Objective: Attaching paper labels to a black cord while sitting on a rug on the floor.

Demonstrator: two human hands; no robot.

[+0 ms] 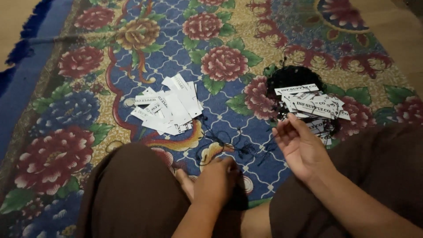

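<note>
Left hand pinches down among the loose black strings on the rug, near its front edge between the knees. Right hand hovers spread beside the strung tags. Risk: strings could snarl, or drag the plain tags.

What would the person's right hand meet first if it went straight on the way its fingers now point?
Probably the right-hand heap of white tags on tangled black string; the right hand points up and away towards it, fingertips close to its near edge, though depth is unclear.
</note>
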